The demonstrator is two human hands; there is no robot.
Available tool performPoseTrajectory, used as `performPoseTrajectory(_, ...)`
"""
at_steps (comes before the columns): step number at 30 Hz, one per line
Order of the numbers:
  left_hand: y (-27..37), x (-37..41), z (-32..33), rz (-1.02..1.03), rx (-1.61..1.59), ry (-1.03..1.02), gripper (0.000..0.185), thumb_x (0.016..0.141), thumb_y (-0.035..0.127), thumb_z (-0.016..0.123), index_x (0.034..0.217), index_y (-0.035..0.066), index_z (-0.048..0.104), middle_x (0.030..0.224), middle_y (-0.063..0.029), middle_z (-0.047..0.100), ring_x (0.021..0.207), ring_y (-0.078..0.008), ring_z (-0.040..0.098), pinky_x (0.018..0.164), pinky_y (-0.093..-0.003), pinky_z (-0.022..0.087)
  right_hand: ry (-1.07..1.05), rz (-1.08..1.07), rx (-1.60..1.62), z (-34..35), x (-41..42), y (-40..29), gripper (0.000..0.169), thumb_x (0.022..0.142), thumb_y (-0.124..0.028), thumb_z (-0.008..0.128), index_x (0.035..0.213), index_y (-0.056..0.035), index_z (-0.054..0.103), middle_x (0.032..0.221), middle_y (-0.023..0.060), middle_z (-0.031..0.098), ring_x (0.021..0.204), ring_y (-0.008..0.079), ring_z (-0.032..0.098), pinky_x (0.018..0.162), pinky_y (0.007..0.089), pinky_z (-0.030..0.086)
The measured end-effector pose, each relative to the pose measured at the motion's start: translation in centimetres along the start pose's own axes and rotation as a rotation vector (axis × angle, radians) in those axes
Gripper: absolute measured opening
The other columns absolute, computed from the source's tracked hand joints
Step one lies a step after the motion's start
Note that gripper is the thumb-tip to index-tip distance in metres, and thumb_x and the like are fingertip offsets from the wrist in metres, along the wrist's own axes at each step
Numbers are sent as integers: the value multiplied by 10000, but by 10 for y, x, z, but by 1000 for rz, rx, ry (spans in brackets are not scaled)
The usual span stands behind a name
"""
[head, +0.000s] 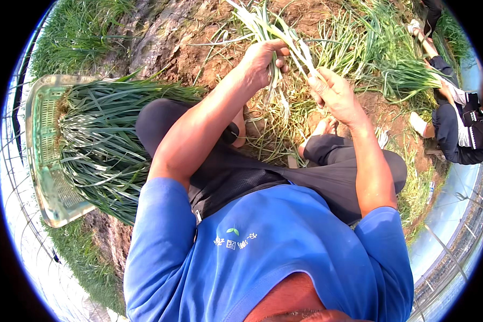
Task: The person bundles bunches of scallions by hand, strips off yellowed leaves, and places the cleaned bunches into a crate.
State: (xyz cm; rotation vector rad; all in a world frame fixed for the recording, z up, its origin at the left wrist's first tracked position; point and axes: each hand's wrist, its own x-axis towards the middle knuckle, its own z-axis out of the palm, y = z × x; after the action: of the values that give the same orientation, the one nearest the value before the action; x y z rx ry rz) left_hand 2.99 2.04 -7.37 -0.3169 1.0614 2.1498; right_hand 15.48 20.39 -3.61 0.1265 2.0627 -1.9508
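My left hand (264, 62) is closed around a small bunch of leafy green stalks with pale lower ends (257, 22), which look like garlic chives or scallions. Pale root ends hang below its fingers. Opposite it, my right hand (332, 90) grips the whitish end of a few more stalks (299, 52) between thumb and fingers. These stalks slant up to the left and cross the bunch at my left hand. Peeled leaves and straw-like scraps (277, 133) lie on the soil beneath both hands, between my bare feet.
At my left, a green plastic crate (52, 193) holds a large pile of green stalks (104, 133). Loose leaves (346, 44) cover the soil ahead to the right. Another person (452, 116) sits at the far right, holding a green bunch (410, 80). Grass grows along the upper left.
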Motion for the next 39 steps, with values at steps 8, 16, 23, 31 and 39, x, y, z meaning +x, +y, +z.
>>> performPoseTrajectory(8,12,-8,7,-18,74,10,165,923,54,526,888,-66,634,637,-42,554,469,-119,501,517,-323,553,207,-47,-364,9,-2,10,223,1016,-254,591,1029,-32,612,715,60,606,666,151,605,628,326,481)
performPoseTrajectory(16,12,-5,-2,9,56,-82,161,927,161,679,874,31,600,729,-85,648,446,-109,477,488,-306,498,304,-67,-564,20,1,17,195,1019,-266,571,1046,-76,610,751,112,654,710,262,677,661,384,515)
performPoseTrajectory(23,20,-2,-5,203,94,-77,163,991,158,640,956,1,624,766,-49,675,462,-71,495,482,-259,521,237,134,212,10,13,30,281,1029,-248,588,1200,-28,556,931,97,684,737,143,647,653,271,506)
performPoseTrajectory(31,46,2,-16,268,34,-317,135,996,143,630,1044,25,588,897,-105,698,526,-65,516,520,-256,513,412,-159,469,-19,23,15,153,1018,-224,621,1095,-95,647,1057,90,728,768,111,640,638,257,526)
performPoseTrajectory(39,17,-2,-3,83,118,-290,163,990,119,628,1073,-21,617,896,-107,728,545,-82,574,505,-240,522,254,-114,448,33,41,8,270,977,-195,694,1196,-36,698,937,14,707,774,83,627,693,246,505)
